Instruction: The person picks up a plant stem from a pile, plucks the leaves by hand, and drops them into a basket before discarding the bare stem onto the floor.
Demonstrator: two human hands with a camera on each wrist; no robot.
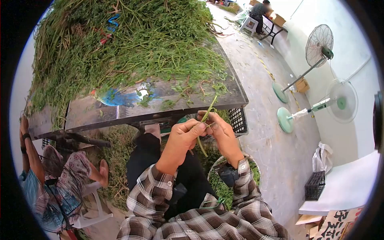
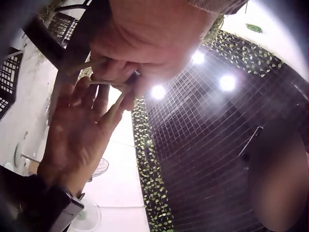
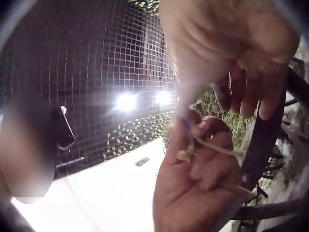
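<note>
In front of the table edge, both hands meet around a thin green plant stem (image 1: 209, 107). My left hand (image 1: 180, 141) pinches it between thumb and curled fingers, and its lower end hangs below. Close against it, my right hand (image 1: 225, 138) pinches the stem with thumb and forefinger. From the left wrist, pale stem pieces run between the fingertips of both hands, the right hand (image 2: 77, 130) showing its palm. The right wrist view has stem pieces (image 3: 217, 147) crossing the left palm (image 3: 193, 183). A large heap of leafy green stems (image 1: 132, 48) covers most of the dark table (image 1: 172, 107).
Below my right forearm stands a round basket (image 1: 259, 176) of green leaves. A black crate (image 1: 238, 121) sits under the table corner. Another person (image 1: 40, 188) sits at left. Two standing fans (image 1: 320, 46) are on the right, and a far person (image 1: 260, 14) sits at a table.
</note>
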